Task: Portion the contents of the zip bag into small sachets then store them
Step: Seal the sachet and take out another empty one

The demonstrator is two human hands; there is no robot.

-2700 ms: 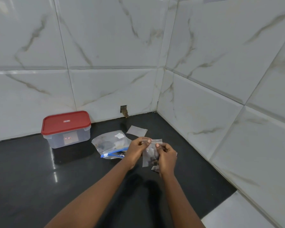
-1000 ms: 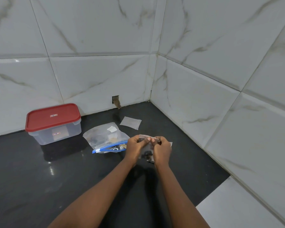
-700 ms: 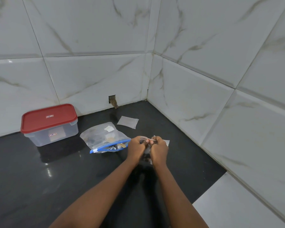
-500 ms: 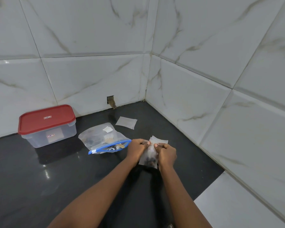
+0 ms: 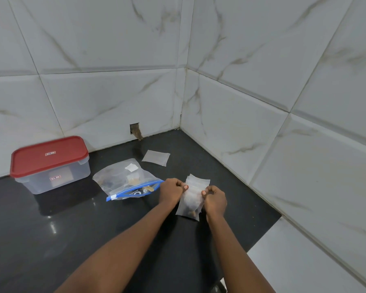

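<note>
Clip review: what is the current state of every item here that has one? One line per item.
Storage box: red lid on, closed.
Zip bag: lying on the counter, mouth seemingly open, contents inside.
Held sachet: upright, dark bits at its bottom, top pinched by left hand and right hand.
Far sachet: flat, looks empty.
Sachet pile: flat behind the held one.

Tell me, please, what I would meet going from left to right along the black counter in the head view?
red-lidded container → zip bag → left hand → filled sachet, pinched by both hands → right hand
</note>
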